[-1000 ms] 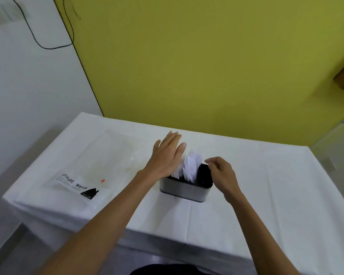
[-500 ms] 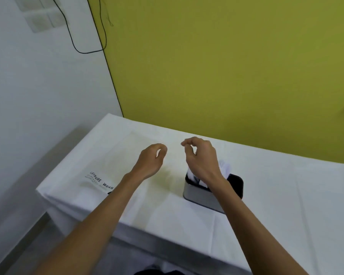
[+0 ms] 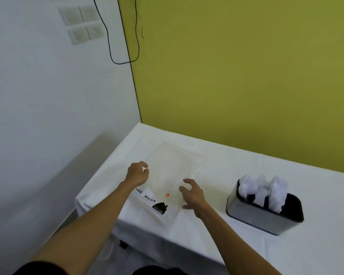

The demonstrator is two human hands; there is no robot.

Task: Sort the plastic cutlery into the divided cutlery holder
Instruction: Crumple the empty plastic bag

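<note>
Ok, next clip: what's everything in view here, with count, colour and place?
cutlery holder: one, grey with black inside, right on the table
plastic cutlery: a bunch, count unclear, white, standing in the holder
plastic bag: one, clear with black print, flat on the table's left part
table: one, white-covered, in the wall corner
cable: one, black, looped on the wall
wall plates: four, pale, upper left wall
left hand: fingers curled at the bag's left edge, grip unclear
right hand: fingers spread over the bag, holding nothing
</note>
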